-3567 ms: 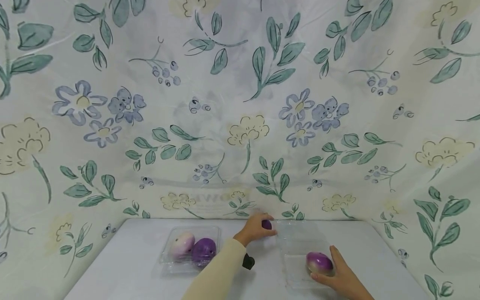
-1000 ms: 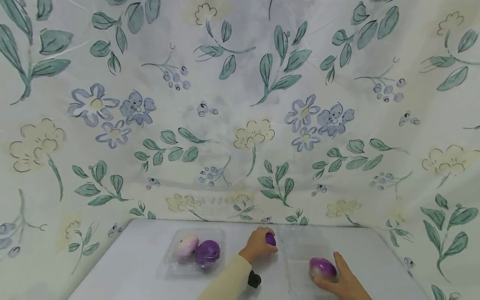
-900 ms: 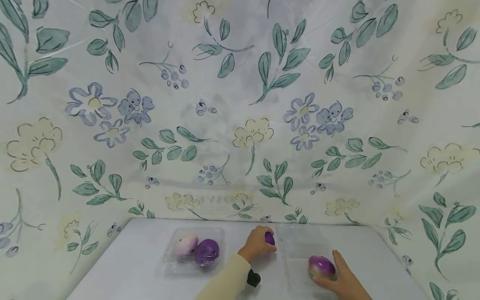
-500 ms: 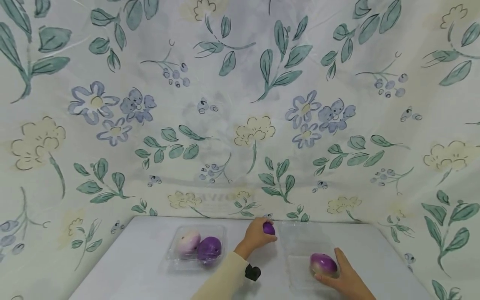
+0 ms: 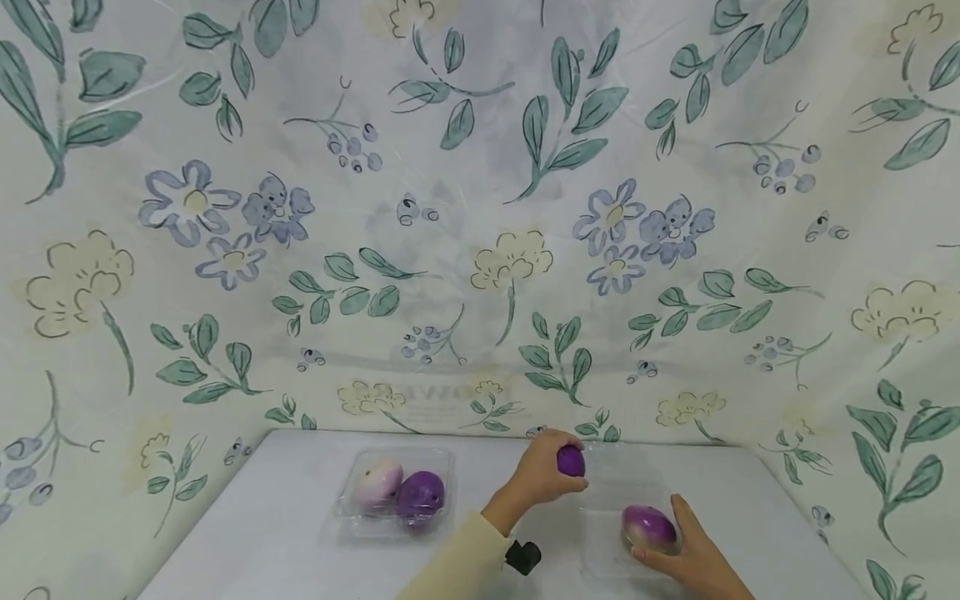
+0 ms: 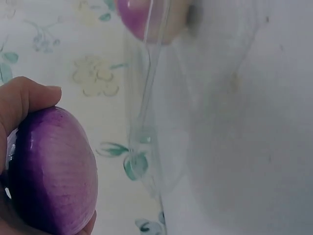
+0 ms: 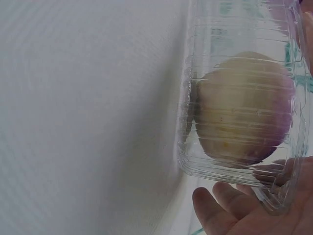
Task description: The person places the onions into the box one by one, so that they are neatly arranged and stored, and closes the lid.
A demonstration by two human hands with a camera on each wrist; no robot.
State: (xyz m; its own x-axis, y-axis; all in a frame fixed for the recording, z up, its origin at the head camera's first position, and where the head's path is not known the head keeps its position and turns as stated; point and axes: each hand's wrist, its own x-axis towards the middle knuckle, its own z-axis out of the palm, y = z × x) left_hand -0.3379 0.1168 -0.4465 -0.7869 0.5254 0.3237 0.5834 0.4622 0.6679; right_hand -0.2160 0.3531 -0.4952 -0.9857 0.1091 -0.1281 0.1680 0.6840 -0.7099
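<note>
My left hand (image 5: 543,471) grips a glossy purple egg-shaped vegetable (image 5: 571,461), with the thumb and fingers on its opposite ends. In the left wrist view, this vegetable (image 6: 61,171) fades from dark purple to pale pink. The hand is over the back left part of an open clear plastic clamshell box (image 5: 600,533). A second such vegetable (image 5: 649,528), purple and cream, lies in the box's near half. Around the near right corner of the box, my right hand (image 5: 690,554) rests with thumb and forefinger spread. In the right wrist view, its other fingers (image 7: 210,208) extend below the box wall.
A closed clear clamshell box (image 5: 348,508) stands to the left, holding a pale pink vegetable (image 5: 378,483) and a dark purple one (image 5: 422,498). Behind the white table (image 5: 247,517) hangs a floral curtain (image 5: 450,208). A black device (image 5: 522,557) sits at the left wrist.
My left hand has moved right with the purple vegetable, from beside the box to over its back left part. The right hand stays at the box corner.
</note>
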